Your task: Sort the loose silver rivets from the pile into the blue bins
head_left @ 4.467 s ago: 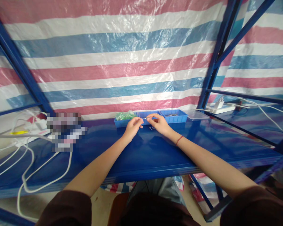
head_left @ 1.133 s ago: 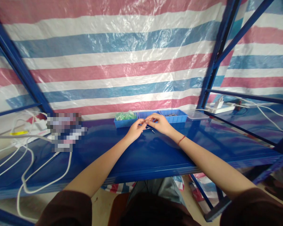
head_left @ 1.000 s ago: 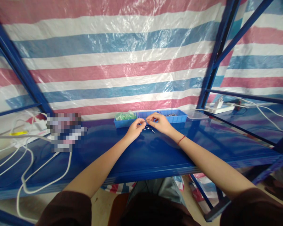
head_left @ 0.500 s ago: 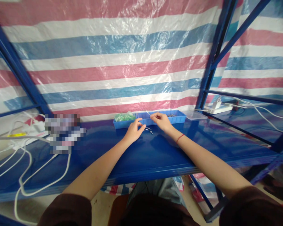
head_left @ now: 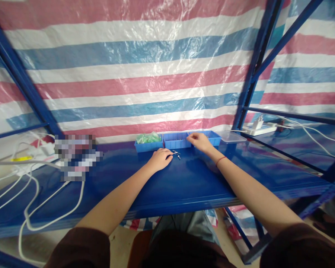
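My left hand (head_left: 159, 159) rests low over the blue tabletop, its fingers curled and drawn together. Its fingertips meet a few thin metal pins (head_left: 177, 153) lying loose on the table, and whatever is between them is hidden. My right hand (head_left: 198, 141) is over the blue divided bins (head_left: 176, 141), near the join of the middle and right ones. Thumb and fingers are pinched there, and what they hold cannot be seen. Green plastic-wrapped stuff (head_left: 149, 138) fills the left bin. Some small pieces show in the right bin, partly behind my hand.
A clear plastic lid (head_left: 231, 136) lies right of the bins. White cables (head_left: 30, 219) and a power strip (head_left: 30, 162) occupy the left side, beside a blurred-out object (head_left: 76, 156). Another power strip (head_left: 259, 128) stands at the right. Blue frame posts (head_left: 252, 70) and a striped sheet (head_left: 134, 74) enclose the table.
My right hand has moved right, over the bins, and the thin white stick in its fingers no longer shows. My left hand's spread thumb and fingers have closed and lowered beside the pins.
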